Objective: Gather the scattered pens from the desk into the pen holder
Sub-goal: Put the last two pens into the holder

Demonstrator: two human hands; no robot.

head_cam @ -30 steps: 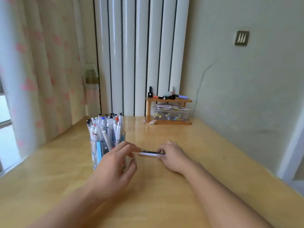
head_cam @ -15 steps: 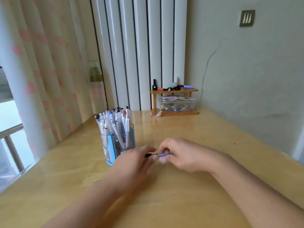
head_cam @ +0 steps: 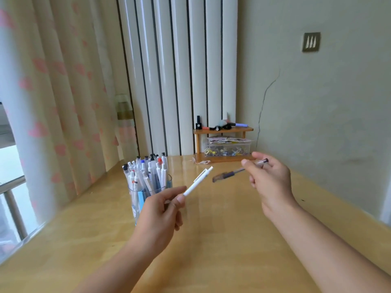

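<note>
White pen (head_cam: 197, 181) up in the left hand (head_cam: 160, 216), pinched at its lower end, tip-end aloft just right of the pen holder (head_cam: 148, 199). The right hand (head_cam: 269, 182) was clamped on a dark clear-barrelled pen (head_cam: 229, 174), held level above the worktop (head_cam: 211, 240). Both pens were lifted, so this looked like the carry step. Next, each wanted tipping upright and threading into a gap in that crowded holder. No writing was readable anywhere; the pens' small markings were too blurred.
</note>
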